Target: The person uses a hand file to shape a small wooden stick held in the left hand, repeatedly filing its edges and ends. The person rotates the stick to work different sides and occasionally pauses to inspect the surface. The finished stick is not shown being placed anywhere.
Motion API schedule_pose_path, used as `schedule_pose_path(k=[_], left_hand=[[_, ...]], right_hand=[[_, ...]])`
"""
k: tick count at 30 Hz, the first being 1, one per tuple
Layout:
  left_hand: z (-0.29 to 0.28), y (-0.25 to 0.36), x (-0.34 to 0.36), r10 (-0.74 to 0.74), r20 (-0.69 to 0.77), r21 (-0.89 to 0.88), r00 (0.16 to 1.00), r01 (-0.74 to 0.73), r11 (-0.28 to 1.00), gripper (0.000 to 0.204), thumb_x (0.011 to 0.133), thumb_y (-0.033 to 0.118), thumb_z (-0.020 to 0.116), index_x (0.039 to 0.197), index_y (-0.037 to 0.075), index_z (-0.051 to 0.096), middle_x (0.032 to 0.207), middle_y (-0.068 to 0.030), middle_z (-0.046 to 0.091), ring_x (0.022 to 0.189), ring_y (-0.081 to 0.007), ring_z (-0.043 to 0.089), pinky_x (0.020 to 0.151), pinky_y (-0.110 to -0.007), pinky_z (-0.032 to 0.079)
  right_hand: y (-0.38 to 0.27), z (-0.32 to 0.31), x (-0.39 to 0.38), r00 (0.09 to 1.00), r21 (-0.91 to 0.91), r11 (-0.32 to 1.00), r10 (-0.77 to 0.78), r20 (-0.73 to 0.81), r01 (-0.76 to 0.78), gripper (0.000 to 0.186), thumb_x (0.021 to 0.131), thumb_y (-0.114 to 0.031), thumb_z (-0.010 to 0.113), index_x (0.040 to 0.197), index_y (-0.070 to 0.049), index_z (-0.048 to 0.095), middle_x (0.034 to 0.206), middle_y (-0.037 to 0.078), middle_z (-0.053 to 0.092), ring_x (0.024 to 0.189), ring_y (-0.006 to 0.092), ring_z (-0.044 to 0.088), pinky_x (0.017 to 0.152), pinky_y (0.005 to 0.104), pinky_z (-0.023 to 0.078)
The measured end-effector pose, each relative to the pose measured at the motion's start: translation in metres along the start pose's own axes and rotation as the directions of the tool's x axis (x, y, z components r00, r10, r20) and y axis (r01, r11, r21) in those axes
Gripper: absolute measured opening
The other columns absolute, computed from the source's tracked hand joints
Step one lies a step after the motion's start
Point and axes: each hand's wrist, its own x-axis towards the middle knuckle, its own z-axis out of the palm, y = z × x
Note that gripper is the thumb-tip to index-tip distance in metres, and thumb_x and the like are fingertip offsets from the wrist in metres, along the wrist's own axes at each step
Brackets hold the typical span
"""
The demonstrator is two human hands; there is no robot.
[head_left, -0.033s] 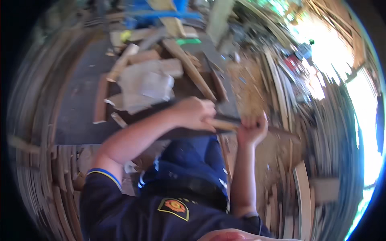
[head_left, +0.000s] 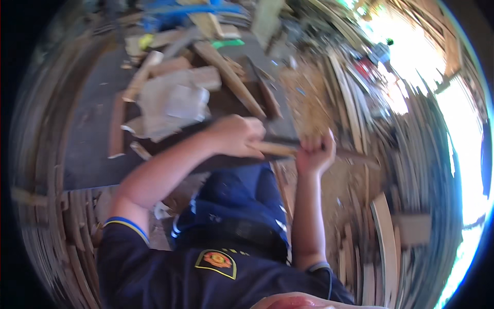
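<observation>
Both my hands hold a narrow strip of light wood (head_left: 278, 149) crosswise in front of my body, at the near edge of the dark tabletop. My left hand (head_left: 237, 136) is closed around its left end. My right hand (head_left: 315, 152) grips farther right, fingers wrapped over the wood. A darker brown strip (head_left: 357, 157) sticks out to the right past my right hand; whether it is the same piece is hidden by the fingers. Crumpled whitish paper or sheet (head_left: 172, 105) lies on the table just beyond my left hand.
On the dark table (head_left: 87, 149) lie several wood offcuts, a long angled batten (head_left: 229, 77), a reddish-brown strip (head_left: 117, 126) and a green item (head_left: 228, 44). A blue frame (head_left: 190, 10) stands at the far side. Stacked boards (head_left: 383, 247) crowd the right.
The whole view has shifted slightly, so everything sits a little up and left. Both hands keep their grip on the wood.
</observation>
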Motion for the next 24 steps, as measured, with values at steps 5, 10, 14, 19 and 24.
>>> schedule_pose_path(k=[5, 10, 14, 19, 24], left_hand=[[-0.001, 0.010, -0.002, -0.199, 0.149, -0.114, 0.969, 0.217, 0.969, 0.037, 0.075, 0.036, 0.083, 0.085, 0.008, 0.062, 0.078, -0.0083, 0.059, 0.073, -0.0297, 0.062, 0.063, -0.041, 0.047], [0.005, 0.008, 0.004, -0.120, 0.138, -0.092, 0.983, 0.133, 0.987, 0.029, 0.076, 0.031, 0.081, 0.082, 0.006, 0.067, 0.083, -0.0078, 0.062, 0.078, -0.0295, 0.065, 0.067, -0.040, 0.050], [0.003, 0.006, 0.002, -0.144, 0.160, -0.097, 0.976, 0.161, 0.982, 0.029, 0.076, 0.030, 0.081, 0.081, 0.005, 0.067, 0.082, -0.0072, 0.061, 0.078, -0.0295, 0.064, 0.068, -0.041, 0.050], [0.004, 0.014, 0.007, -0.143, 0.133, -0.073, 0.981, 0.154, 0.985, 0.027, 0.075, 0.025, 0.082, 0.079, 0.004, 0.066, 0.079, -0.0057, 0.059, 0.074, -0.0267, 0.062, 0.065, -0.038, 0.047], [0.006, 0.012, 0.011, -0.150, 0.134, -0.129, 0.980, 0.168, 0.977, 0.027, 0.074, 0.021, 0.083, 0.077, 0.002, 0.064, 0.076, -0.0060, 0.056, 0.070, -0.0245, 0.059, 0.062, -0.036, 0.044]], right_hand=[[-0.024, -0.019, 0.005, 0.990, 0.094, 0.994, -0.068, 0.126, 0.056, 0.041, 0.098, -0.021, 0.049, 0.061, -0.018, 0.031, 0.052, -0.004, 0.020, 0.045, 0.0108, 0.015, 0.045, 0.0298, 0.018], [-0.067, -0.053, -0.001, 0.941, 0.170, 0.981, -0.140, 0.307, 0.090, 0.041, 0.096, -0.018, 0.045, 0.059, -0.019, 0.026, 0.049, -0.005, 0.015, 0.044, 0.0094, 0.009, 0.044, 0.0294, 0.013], [-0.078, -0.062, 0.005, 0.923, 0.275, 0.961, -0.127, 0.364, 0.024, 0.043, 0.098, -0.021, 0.043, 0.060, -0.020, 0.024, 0.047, -0.006, 0.014, 0.043, 0.0091, 0.008, 0.043, 0.0295, 0.012], [-0.040, -0.046, -0.003, 0.935, 0.212, 0.977, -0.071, 0.347, -0.004, 0.040, 0.100, -0.023, 0.039, 0.062, -0.019, 0.026, 0.047, -0.005, 0.016, 0.043, 0.0097, 0.009, 0.042, 0.0295, 0.012], [-0.034, -0.048, -0.003, 0.902, 0.235, 0.972, -0.118, 0.415, 0.019, 0.035, 0.099, -0.021, 0.037, 0.064, -0.018, 0.028, 0.048, -0.005, 0.016, 0.042, 0.0091, 0.011, 0.042, 0.0272, 0.013]])
